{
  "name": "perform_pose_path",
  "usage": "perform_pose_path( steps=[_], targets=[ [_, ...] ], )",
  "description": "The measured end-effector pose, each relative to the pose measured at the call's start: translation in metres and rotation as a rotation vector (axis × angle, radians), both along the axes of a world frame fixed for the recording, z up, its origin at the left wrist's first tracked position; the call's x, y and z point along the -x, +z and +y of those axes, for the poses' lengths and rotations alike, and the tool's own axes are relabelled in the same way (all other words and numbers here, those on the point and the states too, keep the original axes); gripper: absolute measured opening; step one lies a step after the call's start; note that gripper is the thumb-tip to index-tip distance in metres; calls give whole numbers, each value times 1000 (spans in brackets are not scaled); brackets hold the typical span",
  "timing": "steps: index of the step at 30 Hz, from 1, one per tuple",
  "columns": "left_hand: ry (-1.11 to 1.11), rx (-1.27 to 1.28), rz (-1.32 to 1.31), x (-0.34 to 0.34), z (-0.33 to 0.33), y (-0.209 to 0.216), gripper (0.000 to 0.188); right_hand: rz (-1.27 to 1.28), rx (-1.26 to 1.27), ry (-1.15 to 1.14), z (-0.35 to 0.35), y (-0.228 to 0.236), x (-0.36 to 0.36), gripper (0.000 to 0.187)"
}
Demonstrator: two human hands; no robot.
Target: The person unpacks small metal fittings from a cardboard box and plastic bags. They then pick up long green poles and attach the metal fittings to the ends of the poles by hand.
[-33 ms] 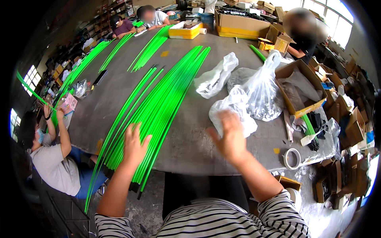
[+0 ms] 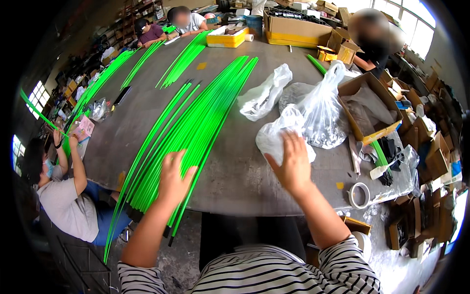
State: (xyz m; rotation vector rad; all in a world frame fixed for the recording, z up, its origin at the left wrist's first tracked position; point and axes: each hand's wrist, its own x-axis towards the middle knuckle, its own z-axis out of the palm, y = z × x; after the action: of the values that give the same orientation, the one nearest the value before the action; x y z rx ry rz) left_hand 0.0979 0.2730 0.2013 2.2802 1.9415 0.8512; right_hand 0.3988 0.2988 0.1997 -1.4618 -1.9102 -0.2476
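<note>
A long fan of bright green rods (image 2: pixel 196 122) lies across the grey table (image 2: pixel 240 176), their dark-tipped ends overhanging the near edge. My left hand (image 2: pixel 174 179) rests flat on these rods close to that edge, fingers spread and gripping nothing. My right hand (image 2: pixel 293 164) is spread open at the near side of a small clear plastic bag (image 2: pixel 274 132) holding small parts, and touches its lower edge. Whether the fingers pinch the bag cannot be told.
Two more clear bags (image 2: pixel 264 95) (image 2: pixel 320 115) lie behind the small one. An open cardboard box (image 2: pixel 364 105) and a tape roll (image 2: pixel 360 195) sit on the right. A seated person (image 2: pixel 63 196) handles green rods at the left. More green rods (image 2: pixel 188 56) lie at the far end, with a yellow tray (image 2: pixel 226 38) and other people beyond.
</note>
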Motion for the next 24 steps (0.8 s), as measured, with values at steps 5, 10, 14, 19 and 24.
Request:
perform_pose_path(
  steps=[5, 10, 14, 19, 24],
  targets=[
    [-453, 179, -407, -130, 8, 2, 45, -184, 432, 239, -13, -11, -15, 55],
    [-397, 187, -412, -167, 51, -39, 33, -13, 261, 527, -25, -15, -19, 31],
    [-225, 29, -488, -154, 67, -43, 34, -71, 352, 335, -19, -22, -35, 17],
    [-162, -116, -293, -140, 75, -10, 20, -274, 413, 97, -3, -26, -56, 23],
    [-238, -224, -199, -161, 45, 22, 24, -231, 340, 168, 1, -13, -61, 19]
  ],
)
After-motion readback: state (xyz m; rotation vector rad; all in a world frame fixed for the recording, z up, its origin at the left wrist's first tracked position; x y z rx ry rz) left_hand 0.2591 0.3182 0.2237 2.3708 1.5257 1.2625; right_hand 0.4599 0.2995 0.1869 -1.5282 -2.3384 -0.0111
